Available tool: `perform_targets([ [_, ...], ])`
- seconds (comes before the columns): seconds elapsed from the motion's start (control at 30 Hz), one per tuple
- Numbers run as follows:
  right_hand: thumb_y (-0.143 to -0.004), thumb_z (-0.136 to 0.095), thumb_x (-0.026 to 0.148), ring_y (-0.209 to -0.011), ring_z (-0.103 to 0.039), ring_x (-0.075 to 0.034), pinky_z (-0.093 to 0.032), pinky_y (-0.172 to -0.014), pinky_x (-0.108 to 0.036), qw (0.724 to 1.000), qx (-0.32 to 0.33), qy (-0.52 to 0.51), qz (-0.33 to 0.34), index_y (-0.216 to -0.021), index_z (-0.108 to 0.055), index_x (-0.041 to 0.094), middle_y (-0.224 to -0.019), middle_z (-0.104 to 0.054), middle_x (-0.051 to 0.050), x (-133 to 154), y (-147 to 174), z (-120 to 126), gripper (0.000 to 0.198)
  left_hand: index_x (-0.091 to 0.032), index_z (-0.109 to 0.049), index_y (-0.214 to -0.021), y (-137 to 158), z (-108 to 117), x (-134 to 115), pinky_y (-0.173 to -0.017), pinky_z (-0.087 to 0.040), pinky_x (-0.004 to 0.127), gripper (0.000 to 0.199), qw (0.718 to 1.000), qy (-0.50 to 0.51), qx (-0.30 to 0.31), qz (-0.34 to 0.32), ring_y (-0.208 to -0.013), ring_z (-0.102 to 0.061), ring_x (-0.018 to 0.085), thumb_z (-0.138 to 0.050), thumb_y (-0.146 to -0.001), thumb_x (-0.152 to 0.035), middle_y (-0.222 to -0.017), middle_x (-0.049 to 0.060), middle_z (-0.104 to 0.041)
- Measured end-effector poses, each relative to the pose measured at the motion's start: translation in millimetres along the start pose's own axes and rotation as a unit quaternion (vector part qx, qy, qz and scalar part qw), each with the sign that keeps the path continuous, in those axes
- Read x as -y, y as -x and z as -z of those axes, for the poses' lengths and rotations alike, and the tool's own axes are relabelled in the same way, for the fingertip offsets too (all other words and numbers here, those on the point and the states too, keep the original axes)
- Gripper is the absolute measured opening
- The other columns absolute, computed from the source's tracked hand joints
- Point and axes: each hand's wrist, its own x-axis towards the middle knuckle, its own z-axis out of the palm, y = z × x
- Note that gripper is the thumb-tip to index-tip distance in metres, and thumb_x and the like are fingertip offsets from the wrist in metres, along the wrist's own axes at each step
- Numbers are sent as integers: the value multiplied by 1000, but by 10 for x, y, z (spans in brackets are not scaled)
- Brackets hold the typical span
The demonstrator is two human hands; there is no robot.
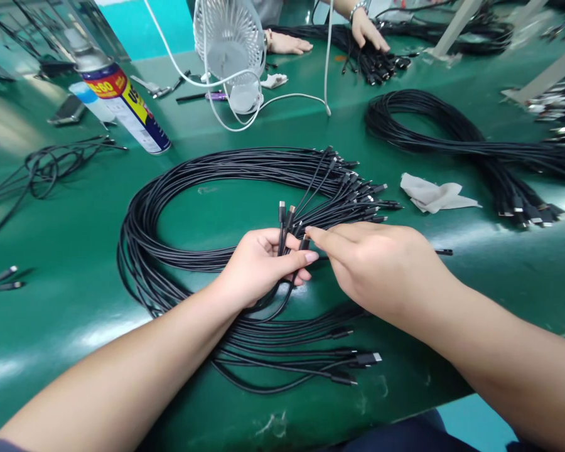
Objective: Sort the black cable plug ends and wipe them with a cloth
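My left hand (263, 260) is closed round several black USB cables, their plugs (289, 216) pointing up between thumb and fingers. My right hand (381, 257) has its index fingertip against the metal tip of one plug (304, 242) in the left hand. Its other fingers are curled, and its thumb is hidden, so whatever it pinches cannot be made out. Under both hands lies a large coiled bundle of black cables (144, 216). One set of ends fans out beyond the hands; other cable ends (365, 358) lie nearer to me.
A spray can (127, 107) and a small white fan (228, 44) stand at the back of the green table (75, 263). More cable bundles (428, 125) and a crumpled white cloth (435, 193) lie to the right. Another person's hands (367, 30) rest by cables across the table. Loose cables (51, 166) lie left.
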Motion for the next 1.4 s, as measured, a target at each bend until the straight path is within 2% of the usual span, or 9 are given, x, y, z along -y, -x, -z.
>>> perform_targets([
  [0.47,-83,-45,7,-66,-69,-19,-47,-54,-30,1000,16,-10,9,-107,-72,9,-86,-76,-8,-24,14,24,36,-12,-62,-74,-1,-11,-30,-46,-48,15,32,1000,-15,-3,26,-46,-62,9,-86,-59,-26,-51,1,-66],
  [0.63,-83,-45,7,-68,-70,-22,-46,-54,-31,1000,8,-17,-25,-108,-71,11,-89,-75,-9,-35,14,43,36,-11,-63,-74,5,-15,-49,-46,-48,15,36,1000,-4,-5,26,-47,-62,10,-87,-56,-30,-52,0,-65],
  [0.73,-85,-46,12,-72,-69,-21,-47,-58,-30,992,38,-93,-73,-96,-71,14,-92,-75,-10,-52,-3,30,27,-11,-64,-76,11,-9,-49,-47,-48,16,35,1000,-3,3,25,-48,-62,10,-86,-58,-31,-53,0,-65],
  [0.87,-88,-51,18,-79,-66,-16,-47,-67,-26,955,45,-267,-122,-96,-67,16,-91,-72,-5,-92,-63,-8,18,-11,-65,-79,18,0,-36,-48,-49,17,30,1000,-11,22,18,-48,-61,9,-83,-64,-30,-53,0,-66],
  [0.97,-88,-54,17,-70,-62,-11,-45,-64,-22,924,44,-353,-137,-85,-66,17,-78,-70,0,-130,-117,-13,13,-12,-65,-79,18,2,-24,-49,-49,17,26,999,-20,31,12,-45,-59,8,-82,-66,-27,-51,-1,-64],
  [1.03,-87,-54,15,-64,-59,-10,-43,-60,-21,916,57,-370,-145,-78,-65,18,-72,-69,2,-154,-140,-4,14,-12,-64,-77,18,3,-18,-48,-49,18,24,999,-23,34,9,-44,-57,8,-81,-66,-24,-50,-2,-63],
  [1.23,-84,-59,17,-55,-54,-9,-38,-53,-21,917,82,-357,-155,-74,-68,18,-62,-65,3,-190,-134,0,14,-12,-64,-77,17,-2,-4,-47,-48,18,23,998,-47,39,2,-43,-55,8,-82,-65,-22,-49,-2,-62],
  [1.4,-82,-55,14,-57,-57,-10,-40,-57,-22,939,61,-318,-113,-74,-69,16,-65,-67,1,-169,-116,-3,16,-12,-64,-77,22,-15,7,-47,-49,19,24,997,-80,17,1,-43,-56,9,-82,-64,-23,-49,-2,-62],
])
